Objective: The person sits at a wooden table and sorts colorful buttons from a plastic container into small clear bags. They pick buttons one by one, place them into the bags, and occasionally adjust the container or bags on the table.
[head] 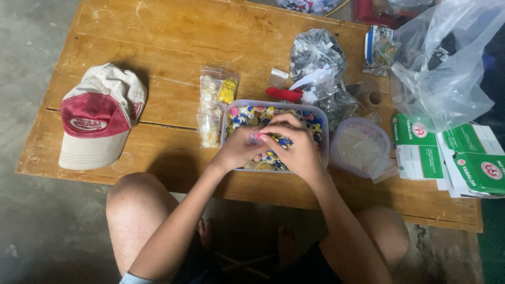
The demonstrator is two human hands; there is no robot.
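Both hands meet over the clear rectangular plastic tub (227, 118) of mixed coloured buttons (247, 117), left hand (236, 150) and right hand (299, 147) pinching one tiny pink piece (256, 137) between fingertips. It's too small to tell which way it points. Left of the grip lie clear bags of cream and yellow buttons (213, 105); beyond it, a crumpled bag's contents are a blur.

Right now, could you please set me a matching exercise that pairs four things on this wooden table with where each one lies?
Things:
1. cap
2. clear tub of coloured buttons
3. green and white boxes
4. small bags of pale and yellow buttons

Places:
A. at the right end of the table
B. under both hands
C. at the left end of the table
D. just left of the tub

Pairs: 1-C, 2-B, 3-A, 4-D
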